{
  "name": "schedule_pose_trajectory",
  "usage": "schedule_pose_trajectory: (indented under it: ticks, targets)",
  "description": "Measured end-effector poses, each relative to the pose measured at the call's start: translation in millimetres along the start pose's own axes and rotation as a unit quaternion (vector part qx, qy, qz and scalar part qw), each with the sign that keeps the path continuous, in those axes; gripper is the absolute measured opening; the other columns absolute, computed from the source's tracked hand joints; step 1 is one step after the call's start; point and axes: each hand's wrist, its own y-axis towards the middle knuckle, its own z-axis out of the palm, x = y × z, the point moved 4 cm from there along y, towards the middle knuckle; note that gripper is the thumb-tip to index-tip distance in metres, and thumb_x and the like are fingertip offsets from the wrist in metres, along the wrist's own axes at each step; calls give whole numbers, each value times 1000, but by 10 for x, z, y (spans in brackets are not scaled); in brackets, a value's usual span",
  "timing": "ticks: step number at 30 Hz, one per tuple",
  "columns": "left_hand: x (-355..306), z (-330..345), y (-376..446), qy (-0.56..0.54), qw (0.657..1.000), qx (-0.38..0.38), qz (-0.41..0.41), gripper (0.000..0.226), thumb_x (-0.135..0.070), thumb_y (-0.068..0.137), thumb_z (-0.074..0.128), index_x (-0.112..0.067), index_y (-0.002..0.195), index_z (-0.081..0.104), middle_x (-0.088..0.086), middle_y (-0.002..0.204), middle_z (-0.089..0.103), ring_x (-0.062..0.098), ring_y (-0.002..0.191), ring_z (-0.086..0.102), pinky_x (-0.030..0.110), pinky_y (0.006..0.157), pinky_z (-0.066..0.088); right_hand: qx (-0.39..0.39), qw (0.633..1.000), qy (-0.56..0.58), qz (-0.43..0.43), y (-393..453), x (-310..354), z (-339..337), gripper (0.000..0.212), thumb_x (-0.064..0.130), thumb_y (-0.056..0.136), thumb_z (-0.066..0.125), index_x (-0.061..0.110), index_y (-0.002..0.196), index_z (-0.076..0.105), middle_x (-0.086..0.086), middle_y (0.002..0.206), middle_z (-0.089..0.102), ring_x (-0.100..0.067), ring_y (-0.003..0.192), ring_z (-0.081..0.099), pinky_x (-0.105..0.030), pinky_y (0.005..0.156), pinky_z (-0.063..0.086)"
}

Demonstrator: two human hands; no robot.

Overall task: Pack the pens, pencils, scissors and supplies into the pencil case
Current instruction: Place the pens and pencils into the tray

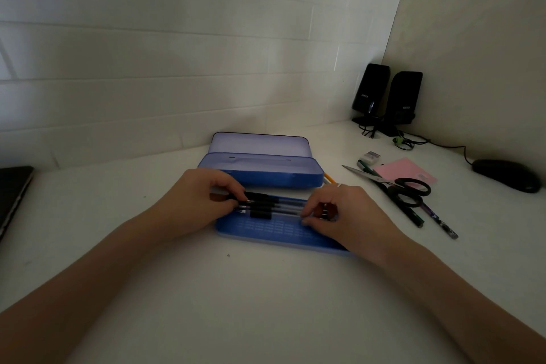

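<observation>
Head view: both hands, left and right, pinch three pens on one blue tray.

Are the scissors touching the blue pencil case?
Apart. The head view shows bare white desk between the scissors and the blue pencil case.

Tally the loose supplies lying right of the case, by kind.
Scissors: 1
Pens: 2
Pencil: 1
Eraser: 1
Pink pad: 1
Total: 6
</observation>
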Motion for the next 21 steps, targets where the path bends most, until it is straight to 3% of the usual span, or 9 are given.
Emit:
schedule_pose_trajectory:
  ticks: [5,11,17,21]
  targets:
    - [-45,34,-15,-29,999,3,-19,23,1,76,68,-20,76,75,-9,80,73,-1,82,66,2,70,45,0,1000,-3,10,11,4,-8,4,32,78,70,33,81,67,15,87,63,-3,84,57,-25,79,50]
    - [-103,84,-49,-54,998,33,-20,18,-4,72,75,-21,76,75,-7,87,73,3,80,69,4,70,47,2,1000,1,3,6,58,-33,5,34,78,69,30,80,67,14,85,63,-5,82,57,-27,78,50]
    - [-139,110,-58,-24,999,47,5,26,-11,67,80,-29,84,74,-12,91,70,1,85,66,5,73,47,-164,981,26,99,-13,-277,-452,2,29,81,67,27,82,68,11,76,63,-4,68,54,-18,61,44]
    - [-111,117,-42,30,997,52,43,45,-16,64,82,-36,101,67,-20,106,63,-7,100,56,3,82,43,-94,978,-52,181,-5,-562,-410,16,25,84,65,23,99,69,7,90,65,-4,75,53,-22,71,43]
